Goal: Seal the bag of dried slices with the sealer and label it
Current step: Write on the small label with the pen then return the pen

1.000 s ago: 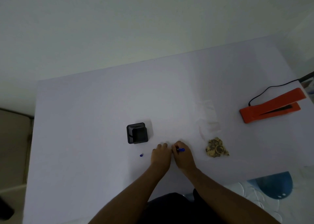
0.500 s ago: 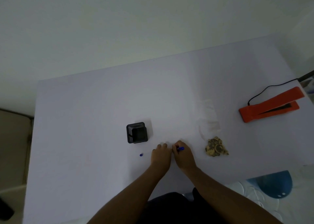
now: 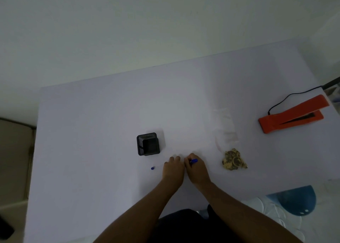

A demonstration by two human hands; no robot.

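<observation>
My right hand (image 3: 197,170) grips a blue pen (image 3: 193,161) with its tip down on the white table (image 3: 92,132). My left hand (image 3: 173,168) lies flat beside it, fingers pressing on the surface; whatever is under the fingers is too pale to make out. The clear bag (image 3: 227,136) lies to the right, with dried slices (image 3: 233,160) bunched at its near end. The orange sealer (image 3: 292,113) sits at the far right, jaw slightly open, with a black cord (image 3: 287,97).
A black mesh holder (image 3: 148,144) stands just left of my hands. A small blue pen cap (image 3: 152,168) lies near it. A blue object (image 3: 294,199) sits beyond the table's near right corner.
Both hands stay nearly in place; the pen shifts only slightly. The view has drifted a little.
</observation>
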